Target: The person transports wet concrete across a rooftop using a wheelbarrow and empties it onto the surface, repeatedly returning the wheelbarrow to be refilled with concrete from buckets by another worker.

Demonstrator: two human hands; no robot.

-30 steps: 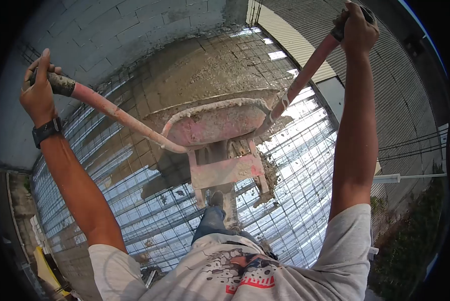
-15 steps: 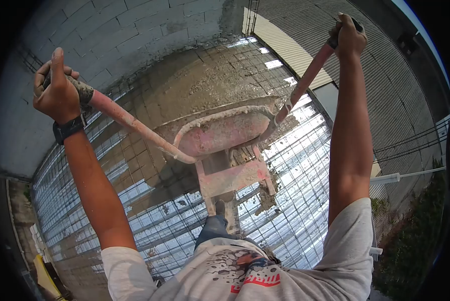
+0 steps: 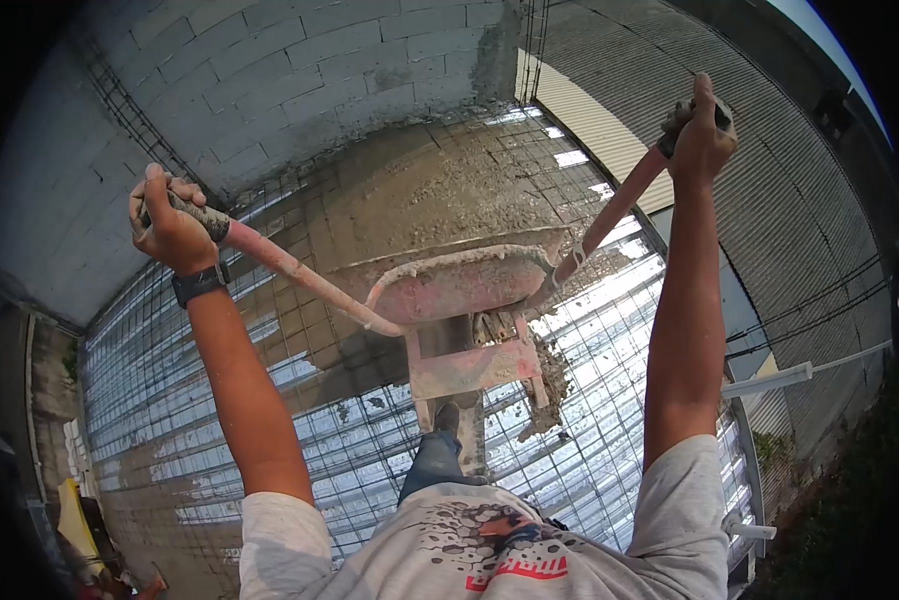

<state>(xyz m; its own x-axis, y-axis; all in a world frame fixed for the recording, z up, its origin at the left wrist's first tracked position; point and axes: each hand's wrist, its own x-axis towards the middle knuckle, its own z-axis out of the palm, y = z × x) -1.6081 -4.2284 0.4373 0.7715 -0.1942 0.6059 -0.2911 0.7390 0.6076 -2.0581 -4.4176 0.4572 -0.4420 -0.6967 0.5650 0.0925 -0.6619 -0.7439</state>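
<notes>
A tipped wheelbarrow, red under a crust of cement, stands in front of me with its tray turned away. My left hand is wrapped round the worn grip of its left handle, thumb pointing up. On the right side, my right hand grips the end of the other handle, raised higher than the left one. Wet concrete lies spread beyond the tray. One shoe of mine is just behind the wheelbarrow's leg frame.
Steel mesh covers shiny corrugated metal decking underfoot. A grey block wall rises at the back left, with a rebar column against it. Corrugated roofing lies beyond the deck's right edge. A concrete clump sits beside the frame.
Both hands sit lower in view, the left one also further right. The handles have come down with them, and the tray shows less of its underside. Both grips are kept.
</notes>
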